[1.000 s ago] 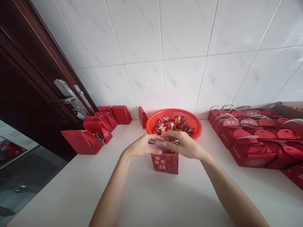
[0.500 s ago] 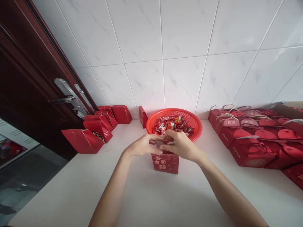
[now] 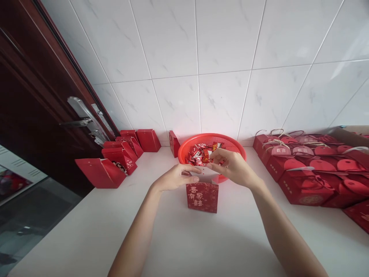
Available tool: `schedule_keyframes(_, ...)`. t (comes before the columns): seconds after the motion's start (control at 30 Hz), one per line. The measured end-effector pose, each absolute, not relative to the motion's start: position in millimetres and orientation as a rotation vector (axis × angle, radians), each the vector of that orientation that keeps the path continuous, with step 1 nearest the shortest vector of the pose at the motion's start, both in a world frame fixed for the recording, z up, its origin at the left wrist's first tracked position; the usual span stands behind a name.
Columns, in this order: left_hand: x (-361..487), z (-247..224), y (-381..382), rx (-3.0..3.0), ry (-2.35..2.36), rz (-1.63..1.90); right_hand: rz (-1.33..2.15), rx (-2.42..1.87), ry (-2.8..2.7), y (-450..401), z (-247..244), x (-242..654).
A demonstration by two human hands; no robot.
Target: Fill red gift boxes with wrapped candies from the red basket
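Observation:
A small red paper gift box with pale characters stands on the white counter in front of me, its top open and a pale inner flap raised at the back. My left hand grips the box's upper left edge between thumb and fingers. Above the box's right rear corner is my right hand, thumb and forefinger apart, with nothing visible between them. Just behind the box, a red plastic basket holds many wrapped candies; my right hand covers part of it.
Several red boxes stand at the left beside a dark door with a metal handle. One narrow red box leans near the wall. Rows of red boxes with cord handles fill the right side, near a cardboard box.
My right hand has moved right and slightly up, away from the box opening, and its fingers are apart. The pale inner flap now shows. My left hand stays at the box.

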State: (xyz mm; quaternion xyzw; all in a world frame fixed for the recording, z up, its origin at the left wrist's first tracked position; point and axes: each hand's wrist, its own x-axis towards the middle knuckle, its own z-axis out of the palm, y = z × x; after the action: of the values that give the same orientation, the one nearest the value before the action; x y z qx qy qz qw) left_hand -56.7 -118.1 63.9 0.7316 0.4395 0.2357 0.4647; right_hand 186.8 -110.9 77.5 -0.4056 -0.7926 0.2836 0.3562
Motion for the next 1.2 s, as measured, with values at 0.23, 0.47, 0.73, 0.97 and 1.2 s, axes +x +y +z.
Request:
schedule_keyframes(0.23,-54,61,-117,1.935,1.091,0.597,0.82,-1.071,-2.289,-101,70,198)
schedule_keyframes(0.47,-50,65,-118,1.858,1.166,1.113,1.038,-0.922,-2.077,-99,72,197)
schedule_keyframes(0.73,-43,74,-130,1.599,1.127,1.399,1.222,-0.685,-1.875,-105,78,189)
schedule_keyframes(0.97,-41,80,-137,1.544,1.045,1.325,1.359,-0.609,-1.729,-107,79,191)
schedule_keyframes(1.2,-38,83,-147,1.685,1.116,1.293,1.285,-0.639,-1.727,-107,78,192)
